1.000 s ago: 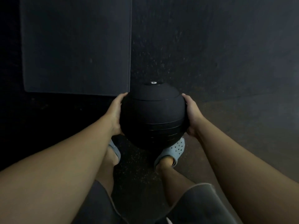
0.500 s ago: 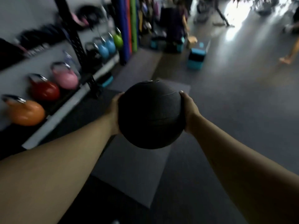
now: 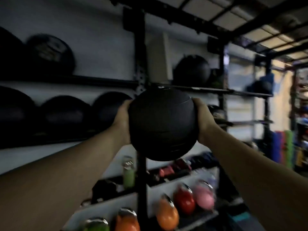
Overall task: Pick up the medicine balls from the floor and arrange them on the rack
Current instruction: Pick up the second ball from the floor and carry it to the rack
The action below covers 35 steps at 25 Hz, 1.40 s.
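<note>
I hold the black medicine ball up in front of me at chest height, clear of the floor and just short of the rack, its dark upright post right behind it. My left hand presses flat against the ball's left flank and my right hand cups the right flank, fingers spread around the curve — both hands full of ball, nothing else. It looks dense and heavy to me, with a matte, grippy skin and shallow grooves, so I judge it firm enough not to sag. The safe hold is low on opposite sides, palms slightly under — a one-hand grab would likely let it roll out. Other dark balls sit on the shelves to my left.
</note>
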Motion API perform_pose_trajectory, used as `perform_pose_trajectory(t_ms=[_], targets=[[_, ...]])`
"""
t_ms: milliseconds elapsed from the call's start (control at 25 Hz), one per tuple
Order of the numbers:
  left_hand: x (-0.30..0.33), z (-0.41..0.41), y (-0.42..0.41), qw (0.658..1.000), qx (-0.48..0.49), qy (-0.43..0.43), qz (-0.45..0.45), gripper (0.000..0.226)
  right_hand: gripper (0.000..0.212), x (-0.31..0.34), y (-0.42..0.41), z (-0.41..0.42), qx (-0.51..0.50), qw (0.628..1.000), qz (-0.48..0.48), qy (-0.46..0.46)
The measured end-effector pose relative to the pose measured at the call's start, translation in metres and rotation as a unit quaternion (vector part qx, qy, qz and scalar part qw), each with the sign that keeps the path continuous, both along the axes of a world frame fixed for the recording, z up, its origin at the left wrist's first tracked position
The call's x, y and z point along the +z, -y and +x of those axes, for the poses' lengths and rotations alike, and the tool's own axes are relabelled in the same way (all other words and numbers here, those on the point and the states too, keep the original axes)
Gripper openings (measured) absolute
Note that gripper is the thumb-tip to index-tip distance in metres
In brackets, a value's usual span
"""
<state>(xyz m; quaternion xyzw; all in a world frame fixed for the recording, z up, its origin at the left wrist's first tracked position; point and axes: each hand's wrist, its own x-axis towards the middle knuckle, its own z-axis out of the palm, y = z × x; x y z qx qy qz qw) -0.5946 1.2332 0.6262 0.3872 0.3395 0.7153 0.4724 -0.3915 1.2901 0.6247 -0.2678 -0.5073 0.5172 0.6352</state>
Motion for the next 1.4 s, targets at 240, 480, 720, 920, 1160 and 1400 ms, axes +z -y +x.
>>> perform_pose_trajectory(t_ms=[240,480,720,920,1160,1400], targets=[[0.091,-0.168,0.022,0.980,0.164,-0.052,0.097,0.044,0.053,0.087,-0.033,-0.189,0.151,0.986,0.072,-0.025],[0.151,-0.253,-0.003,0.958,0.239,-0.077,0.142,0.050,0.043,0.144,-0.082,-0.294,0.211,0.968,0.130,-0.052],[0.207,-0.305,-0.104,0.935,0.269,-0.107,0.202,0.045,0.041,0.216,-0.189,-0.344,0.222,0.945,0.228,-0.076],[0.263,-0.345,-0.216,0.919,0.284,-0.109,0.251,0.043,0.049,0.277,-0.303,-0.390,0.247,0.920,0.287,-0.097],[0.291,-0.404,-0.329,0.909,0.321,-0.091,0.250,0.042,0.036,0.296,-0.416,-0.449,0.191,0.939,0.266,-0.108],[0.326,-0.430,-0.361,0.795,0.422,-0.153,0.407,0.021,0.023,0.337,-0.436,-0.479,0.012,0.888,0.423,-0.179]])
